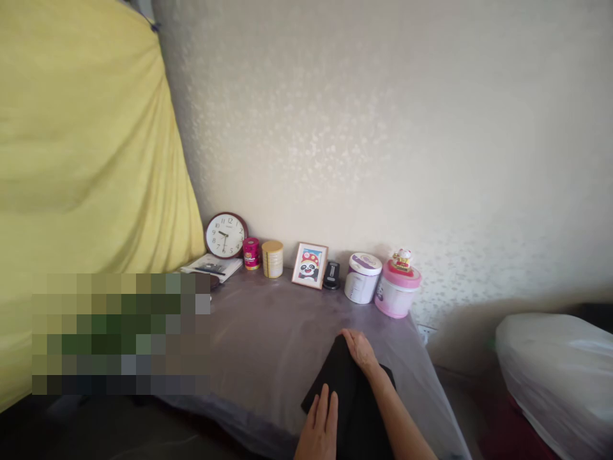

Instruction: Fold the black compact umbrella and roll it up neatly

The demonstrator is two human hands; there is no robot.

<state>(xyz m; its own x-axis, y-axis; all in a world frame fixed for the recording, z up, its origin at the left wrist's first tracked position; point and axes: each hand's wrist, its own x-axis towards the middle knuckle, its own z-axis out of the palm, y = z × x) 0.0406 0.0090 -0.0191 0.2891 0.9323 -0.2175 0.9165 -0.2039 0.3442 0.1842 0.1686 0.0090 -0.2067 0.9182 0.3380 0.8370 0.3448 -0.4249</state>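
A folded black cloth [349, 402] lies on the covered table near its front right part. My left hand [322, 421] rests flat on the cloth's left side, its fingers stretched out. At the far edge of the cloth, the fingers of my right hand [359, 350] are curled round the fabric. My right forearm crosses over the cloth and hides part of it. Whether the cloth is a garment cannot be made out.
Along the wall stand a clock [227, 235], a pink tin [251, 254], a yellow-lidded canister [272, 259], a panda picture frame [310, 265], a black stapler-like object [331, 275], a white tub [363, 279] and a pink-lidded tub [397, 291] bearing a cat figurine [402, 260]. A yellow curtain [86, 160] hangs left.
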